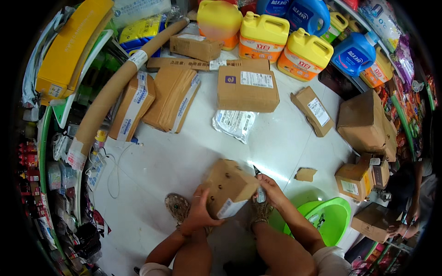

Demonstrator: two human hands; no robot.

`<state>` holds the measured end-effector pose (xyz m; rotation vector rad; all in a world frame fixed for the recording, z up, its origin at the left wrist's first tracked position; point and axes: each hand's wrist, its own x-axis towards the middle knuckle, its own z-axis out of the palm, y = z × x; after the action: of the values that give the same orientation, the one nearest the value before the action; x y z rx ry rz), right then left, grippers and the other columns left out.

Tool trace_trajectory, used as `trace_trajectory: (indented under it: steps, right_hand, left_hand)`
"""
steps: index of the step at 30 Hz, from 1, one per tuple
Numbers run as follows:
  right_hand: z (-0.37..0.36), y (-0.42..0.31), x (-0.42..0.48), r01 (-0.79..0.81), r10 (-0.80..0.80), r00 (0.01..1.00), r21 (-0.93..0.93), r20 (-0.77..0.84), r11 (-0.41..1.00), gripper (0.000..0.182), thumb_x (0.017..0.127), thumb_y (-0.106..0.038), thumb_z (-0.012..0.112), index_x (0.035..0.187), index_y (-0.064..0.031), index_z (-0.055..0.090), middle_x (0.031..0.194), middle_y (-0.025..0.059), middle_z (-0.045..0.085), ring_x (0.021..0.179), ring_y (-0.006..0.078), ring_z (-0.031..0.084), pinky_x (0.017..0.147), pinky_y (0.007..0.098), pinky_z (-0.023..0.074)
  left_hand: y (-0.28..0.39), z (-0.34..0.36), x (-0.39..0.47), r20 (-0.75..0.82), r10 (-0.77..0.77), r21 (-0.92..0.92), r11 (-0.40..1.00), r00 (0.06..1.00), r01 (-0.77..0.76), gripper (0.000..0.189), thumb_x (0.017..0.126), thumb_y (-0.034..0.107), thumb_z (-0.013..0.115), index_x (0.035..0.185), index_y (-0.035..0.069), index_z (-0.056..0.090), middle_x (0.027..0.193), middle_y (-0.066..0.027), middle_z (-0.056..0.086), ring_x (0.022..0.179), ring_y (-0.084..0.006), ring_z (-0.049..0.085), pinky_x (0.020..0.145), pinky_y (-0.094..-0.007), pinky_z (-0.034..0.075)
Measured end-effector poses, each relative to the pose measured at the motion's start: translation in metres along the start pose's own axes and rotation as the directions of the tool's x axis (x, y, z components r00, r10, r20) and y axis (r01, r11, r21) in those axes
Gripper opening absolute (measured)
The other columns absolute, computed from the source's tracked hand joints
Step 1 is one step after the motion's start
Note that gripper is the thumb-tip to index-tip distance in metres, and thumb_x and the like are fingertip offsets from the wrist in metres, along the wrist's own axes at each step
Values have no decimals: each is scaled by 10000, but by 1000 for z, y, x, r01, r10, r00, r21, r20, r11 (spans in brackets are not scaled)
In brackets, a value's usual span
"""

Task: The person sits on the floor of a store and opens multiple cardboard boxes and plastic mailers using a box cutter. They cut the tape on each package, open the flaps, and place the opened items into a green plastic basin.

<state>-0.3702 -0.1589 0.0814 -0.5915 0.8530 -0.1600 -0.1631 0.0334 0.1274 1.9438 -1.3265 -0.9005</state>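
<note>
My left hand (200,214) grips the lower left side of a small cardboard box (233,186), its thumb lying on the front. Several dark holes run down that box, and a white label bearing writing sits at its lower edge. Close to the box's right side, my right hand (271,189) is closed around a small hand tool (261,195), seemingly a knife, with a dark pointed end and a pale grey handle. Blur and the fingers hide its exact form. The box is held tilted above the floor, between my shoes (178,207).
Cardboard parcels (247,89) and a white plastic mailer (234,124) lie ahead. A long cardboard tube (110,89) leans left. Yellow detergent jugs (264,38) line the back. A green basin (340,217) stands right, near a torn cardboard piece (305,174). Another person's hand (402,229) touches a box.
</note>
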Motion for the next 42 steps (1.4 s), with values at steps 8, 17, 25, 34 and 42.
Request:
trace_trajectory:
  steps: [8,17,25,34,42]
  right_hand:
    - [-11,2,-18,-119,117,992,23,46,993,660,928,-543,317,1269,11,428,1181,137,547,1068,200,540,920,326,432]
    - [4,-12,-12,-106,65,990,340,128,934,651,935,-534,306,1296,-2,407,1185,117,552,1051,193,552,908,319,440]
    - [1,-6,9,2,-45,985,245,168,970,700,921,-560,299,1333,3,356,1326,117,438,1205,214,428,1010,339,339]
    - [7,-1,-6,109,-116,991,109,59,988,912,792,-704,398,1348,14,318,1341,116,413,1220,227,413,1023,369,326]
    - [12,-14,-5,246,-206,964,-263,170,933,769,806,-522,604,1333,-16,365,1225,75,497,1148,169,440,979,324,331]
  left_hand:
    - [31,-15,21,121,266,177,942,956,-284,844,443,352,784,1195,96,499,1307,-272,286,1157,-447,329,980,-549,247]
    - [58,-33,24,196,60,101,992,979,-82,931,494,386,804,1263,46,403,1341,-254,284,1237,-430,304,1011,-503,247]
    - [26,-20,17,580,90,-777,361,809,516,955,659,425,699,1395,25,241,1365,-144,349,1279,-250,319,1058,-365,228]
    - [17,-21,9,669,112,-742,151,735,653,882,699,426,634,1381,-2,276,1347,-126,406,1258,-227,366,1047,-349,258]
    - [-16,6,-18,674,166,-720,-68,720,690,789,695,296,697,1343,3,354,1285,-116,486,1191,-206,451,1021,-349,313]
